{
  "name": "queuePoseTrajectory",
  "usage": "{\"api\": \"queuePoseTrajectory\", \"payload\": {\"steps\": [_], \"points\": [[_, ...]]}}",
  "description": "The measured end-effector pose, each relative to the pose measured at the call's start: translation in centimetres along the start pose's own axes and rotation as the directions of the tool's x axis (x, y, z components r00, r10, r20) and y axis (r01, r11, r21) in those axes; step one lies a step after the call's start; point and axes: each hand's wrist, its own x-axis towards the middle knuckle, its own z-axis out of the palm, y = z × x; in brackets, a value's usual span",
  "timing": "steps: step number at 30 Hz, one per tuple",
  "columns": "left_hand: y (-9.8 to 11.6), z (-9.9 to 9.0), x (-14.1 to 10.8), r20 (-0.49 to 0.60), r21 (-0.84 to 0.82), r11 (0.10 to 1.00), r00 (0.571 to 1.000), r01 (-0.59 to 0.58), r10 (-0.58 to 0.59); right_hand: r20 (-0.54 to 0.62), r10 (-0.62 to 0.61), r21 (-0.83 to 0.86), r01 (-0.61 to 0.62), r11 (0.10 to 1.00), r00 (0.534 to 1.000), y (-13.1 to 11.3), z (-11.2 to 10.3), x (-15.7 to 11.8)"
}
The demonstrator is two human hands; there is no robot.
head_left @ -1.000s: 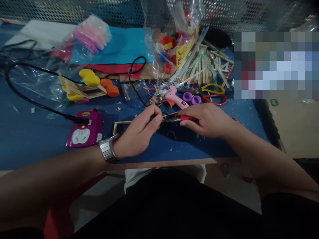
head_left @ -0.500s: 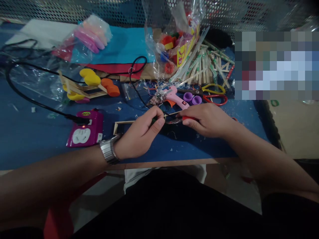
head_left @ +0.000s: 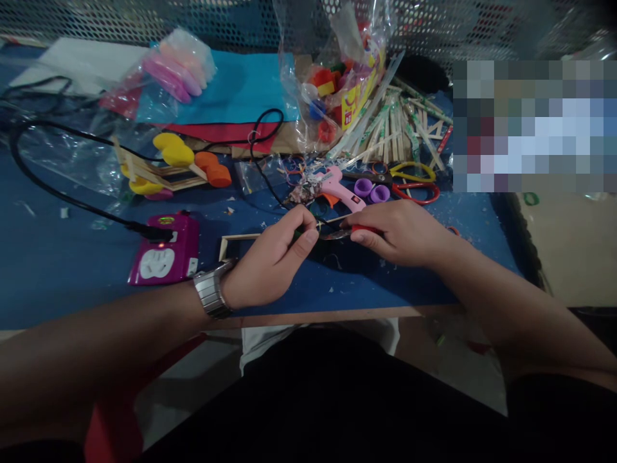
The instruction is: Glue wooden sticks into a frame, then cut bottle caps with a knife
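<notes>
On the near side of the glue gun (head_left: 337, 188), a thin stick (head_left: 337, 220) is pinched between thumb and fingers of the left hand (head_left: 267, 260). By the right hand (head_left: 402, 233), a red-handled tool (head_left: 365, 228) is gripped with the fingers closed around it, its metal end being aimed at the left fingertips. Something dark green is partly covered by the left fingers, and whether the metal end is touching the stick cannot be told. Fine work at the stick's end appears to be in hand; a steady pinch and fingertips held clear of the metal seem to be called for.

Left of the glue gun and nearer, a small wooden frame (head_left: 238, 237) is partly hidden by the left hand, and a black cord is plugged into a purple socket box (head_left: 184, 230). Farther left, yellow and orange pieces are joined to a stick model (head_left: 159, 175). Just right of the glue gun, purple cups (head_left: 363, 188) and scissors (head_left: 415, 193) are laid on the blue table (head_left: 289, 292). Beyond it, loose sticks, coloured sheets and plastic bags are spread, backed by a perforated panel (head_left: 231, 24).
</notes>
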Motion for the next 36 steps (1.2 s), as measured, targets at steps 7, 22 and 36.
{"api": "queuePoseTrajectory", "payload": {"steps": [7, 22, 36], "points": [[0.30, -0.04, 0.02, -0.006, 0.034, 0.999, 1.000, -0.013, 0.013, -0.012, -0.002, -0.006, 0.002, 1.000, 1.000, -0.02, 0.13, -0.04], [0.38, -0.12, 0.26, 0.000, -0.025, 1.000, 1.000, 0.017, -0.017, -0.019, -0.002, 0.013, 0.002, 1.000, 1.000, 0.06, -0.02, 0.01], [0.24, -0.11, 0.20, -0.024, -0.042, 0.999, 1.000, 0.015, -0.016, -0.048, -0.012, 0.002, 0.012, 1.000, 0.999, 0.54, -0.25, 0.03]]}}
